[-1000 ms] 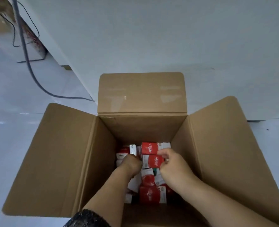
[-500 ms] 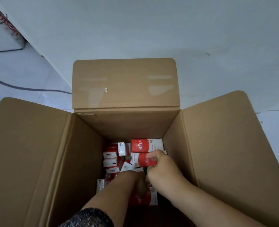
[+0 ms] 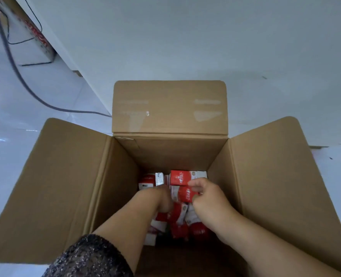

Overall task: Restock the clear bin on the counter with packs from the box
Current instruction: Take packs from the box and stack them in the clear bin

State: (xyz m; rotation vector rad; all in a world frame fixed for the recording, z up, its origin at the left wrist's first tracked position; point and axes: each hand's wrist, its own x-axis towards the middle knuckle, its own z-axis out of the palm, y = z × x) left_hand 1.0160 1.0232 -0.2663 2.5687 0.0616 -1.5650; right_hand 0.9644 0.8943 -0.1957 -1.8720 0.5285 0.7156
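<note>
An open cardboard box [image 3: 265, 176] stands on the floor below me, all flaps folded out. Several red-and-white packs [image 3: 178, 177] lie jumbled at its bottom. Both my arms reach down into it. My right hand [image 3: 207, 198] has its fingers and thumb closed around one red pack [image 3: 184, 193] near the box's far right. My left hand [image 3: 162, 198] is pushed down among the packs at the middle, its fingers hidden, so its grip is unclear. The clear bin and the counter top are out of view.
A white cabinet front [image 3: 185, 47] rises just behind the box. A grey cable [image 3: 35, 96] trails across the glossy white floor at the left. Another box [image 3: 35, 39] with red lettering sits at the far upper left.
My right hand stays on the red pack and has tipped it slightly. My left hand has gone deeper among the packs. My head has shifted, so the box's place in the view moved.
</note>
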